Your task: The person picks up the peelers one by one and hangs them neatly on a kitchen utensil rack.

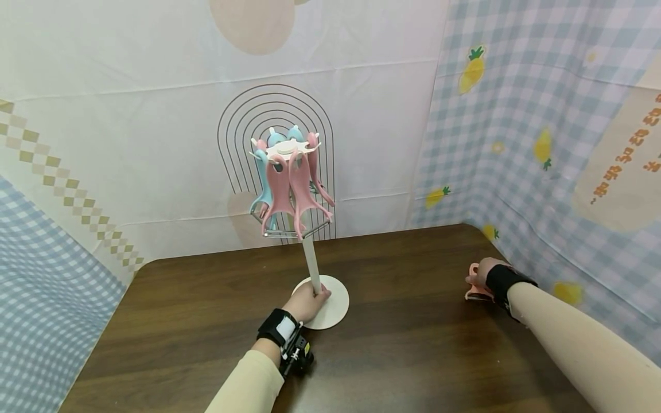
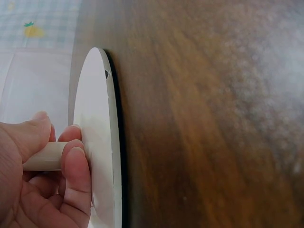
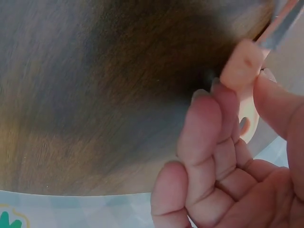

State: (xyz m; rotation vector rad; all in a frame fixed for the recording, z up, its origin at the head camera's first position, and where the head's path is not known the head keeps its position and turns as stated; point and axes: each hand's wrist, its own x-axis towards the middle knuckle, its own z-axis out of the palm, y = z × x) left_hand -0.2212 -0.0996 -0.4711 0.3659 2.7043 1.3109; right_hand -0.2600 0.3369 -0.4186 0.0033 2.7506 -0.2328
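A white stand with a round base (image 1: pixel 338 304) stands on the table, its top ring of hooks (image 1: pixel 285 150) carrying several Y-shaped peelers, pink (image 1: pixel 279 186) and light blue (image 1: pixel 262 182). Low on the pole (image 2: pixel 45 156), just above the base, my left hand (image 1: pixel 306 303) has its fingers and thumb wrapped round it. Far to the right, near the table's edge, my right hand (image 1: pixel 484 272) pinches a pink peeler (image 1: pixel 477 291) between thumb and fingers. The right wrist view shows that peeler's pale pink body (image 3: pixel 243 66) and part of its metal blade (image 3: pixel 285 26); fingers cover some of the handle.
A dark brown wooden table (image 1: pixel 206 310) lies under everything. Behind it hangs a white cloth (image 1: pixel 155 149) printed with arches; a checked cloth with pineapples (image 1: pixel 475 172) runs along the right side. Another blue checked cloth (image 1: pixel 46 258) is at the left.
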